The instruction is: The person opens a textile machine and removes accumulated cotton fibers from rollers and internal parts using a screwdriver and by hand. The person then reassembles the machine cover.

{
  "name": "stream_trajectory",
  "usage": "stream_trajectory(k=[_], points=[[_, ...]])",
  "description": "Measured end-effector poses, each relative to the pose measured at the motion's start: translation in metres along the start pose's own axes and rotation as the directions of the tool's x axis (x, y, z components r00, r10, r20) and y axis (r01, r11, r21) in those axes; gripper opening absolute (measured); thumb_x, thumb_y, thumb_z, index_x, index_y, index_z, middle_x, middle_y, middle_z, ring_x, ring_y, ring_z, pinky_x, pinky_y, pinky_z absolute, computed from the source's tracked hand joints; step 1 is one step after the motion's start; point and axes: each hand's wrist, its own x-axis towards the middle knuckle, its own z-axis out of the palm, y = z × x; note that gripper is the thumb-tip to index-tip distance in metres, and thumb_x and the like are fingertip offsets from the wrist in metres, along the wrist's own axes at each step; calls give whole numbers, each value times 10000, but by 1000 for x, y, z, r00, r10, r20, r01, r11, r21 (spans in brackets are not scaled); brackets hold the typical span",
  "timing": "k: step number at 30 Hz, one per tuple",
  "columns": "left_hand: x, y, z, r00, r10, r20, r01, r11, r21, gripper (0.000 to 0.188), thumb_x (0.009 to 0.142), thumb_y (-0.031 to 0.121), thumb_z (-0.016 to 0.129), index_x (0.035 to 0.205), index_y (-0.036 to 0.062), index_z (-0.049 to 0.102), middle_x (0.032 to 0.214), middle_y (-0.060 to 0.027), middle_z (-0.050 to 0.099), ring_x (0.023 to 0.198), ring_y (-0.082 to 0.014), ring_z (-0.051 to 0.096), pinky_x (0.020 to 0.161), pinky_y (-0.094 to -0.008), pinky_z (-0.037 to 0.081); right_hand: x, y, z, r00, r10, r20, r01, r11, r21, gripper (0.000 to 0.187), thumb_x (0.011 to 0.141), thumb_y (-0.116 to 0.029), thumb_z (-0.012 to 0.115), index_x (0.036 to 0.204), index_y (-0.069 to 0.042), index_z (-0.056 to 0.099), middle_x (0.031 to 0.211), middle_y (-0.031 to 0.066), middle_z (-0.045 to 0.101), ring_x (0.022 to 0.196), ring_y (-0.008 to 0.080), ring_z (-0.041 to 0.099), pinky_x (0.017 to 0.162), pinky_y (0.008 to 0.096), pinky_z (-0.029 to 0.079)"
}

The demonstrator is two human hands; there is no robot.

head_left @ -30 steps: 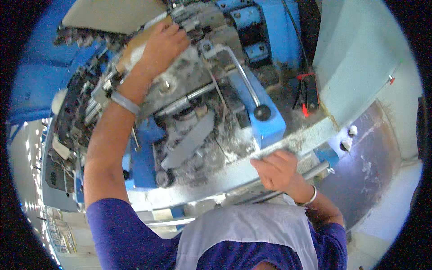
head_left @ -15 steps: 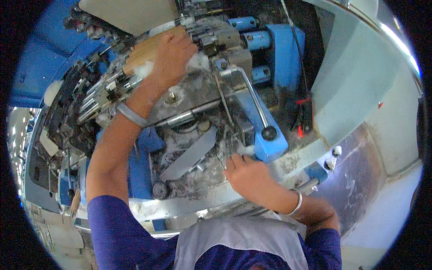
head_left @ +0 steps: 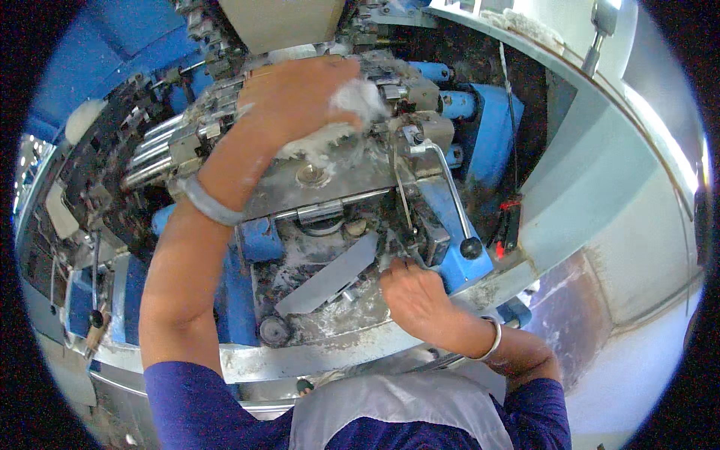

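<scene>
My left hand (head_left: 300,94) reaches over the machine's metal rollers (head_left: 154,146), palm down. A tuft of white fibre fluff (head_left: 361,101) sits between its thumb and fingers. More loose fluff (head_left: 326,142) lies on the metal plate below that hand. Down at the front, my right hand (head_left: 416,300) is curled, its fingertips against the dusty machine bed left of the blue lever arm (head_left: 469,274). What those fingers hold, if anything, is hidden. Beside it stands a bent chrome handle (head_left: 448,191) with a black ball knob (head_left: 471,248).
A grey flat metal bar (head_left: 326,277) lies slanted on the linty bed, near a round knob (head_left: 275,331). Blue cylinders (head_left: 457,105) and a blue housing (head_left: 495,139) are at the right. Red-handled pliers or cutters (head_left: 508,229) rest by the curved pale guard (head_left: 600,165).
The view has shifted, so the machine sits lower. My left hand has moved right off the tan piece to the white fluff. My right hand stays low by the lever.
</scene>
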Motion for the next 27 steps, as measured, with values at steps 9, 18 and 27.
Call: stream_trajectory(k=[9,18,27], points=[[0,-5,36,906,208,-368,-202,978,55,254,743,86,644,995,71,611,993,-109,669,947,-322,640,772,-438,522,12,-3,-17,956,-80,282,46,991,123,112,676,-57,605,767,1,635,828,183,604,771,329,624,643,409,521],[0,-11,1,858,-334,-390,191,913,-360,247,725,123,632,971,122,623,904,-170,661,899,-396,624,783,-496,492,13,2,-25,955,-142,260,82,970,229,183,760,-140,608,887,-15,564,824,146,582,818,332,610,665,427,510],[0,-9,-11,838,-385,-387,227,891,-394,324,711,145,633,1035,153,639,907,-173,675,872,-396,641,749,-525,492,67,40,-68,937,-320,-139,315,947,-53,218,820,-44,592,1032,-17,551,916,145,606,832,344,606,707,450,505]])
